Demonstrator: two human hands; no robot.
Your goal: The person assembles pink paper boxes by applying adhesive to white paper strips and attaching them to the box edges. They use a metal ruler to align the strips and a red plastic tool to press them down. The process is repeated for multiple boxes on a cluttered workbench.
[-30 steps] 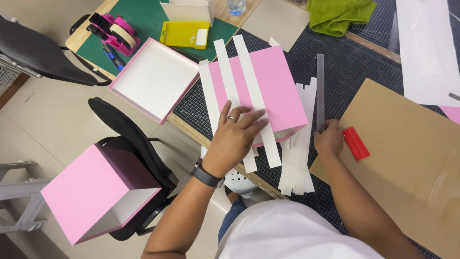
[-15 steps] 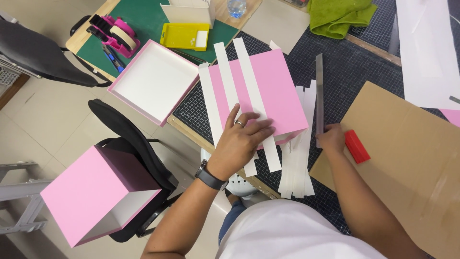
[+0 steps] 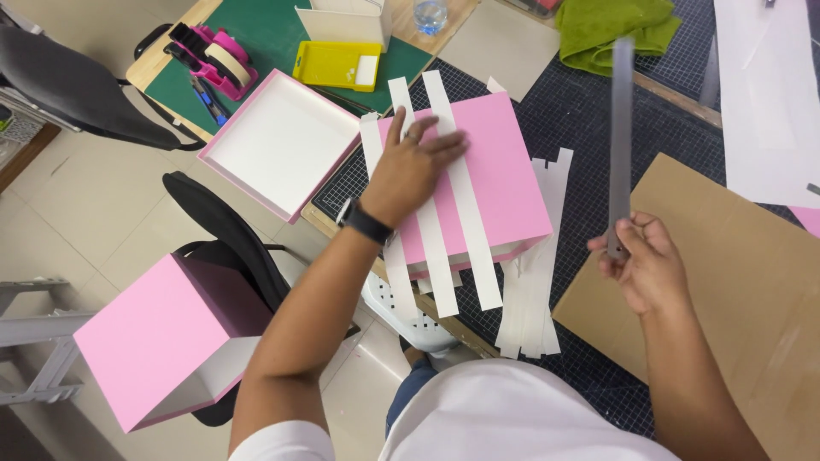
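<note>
Clutter all round: green towel (image 3: 617, 27) at the far edge, brown cardboard sheet (image 3: 752, 282) on the right, loose white strips (image 3: 534, 282) stacked by the pink box (image 3: 504, 171). Left hand (image 3: 410, 166) lies flat and open on the box, pressing white strips (image 3: 461, 205) laid across its top. Right hand (image 3: 645, 260) grips a metal ruler (image 3: 619, 137), raised above the desk (image 3: 589, 171). Open pink-edged lid (image 3: 278, 141) sits left of the box; yellow tray (image 3: 337, 64) and pink tape dispenser (image 3: 218, 60) behind it. Second pink box (image 3: 162, 337) rests on a chair.
</note>
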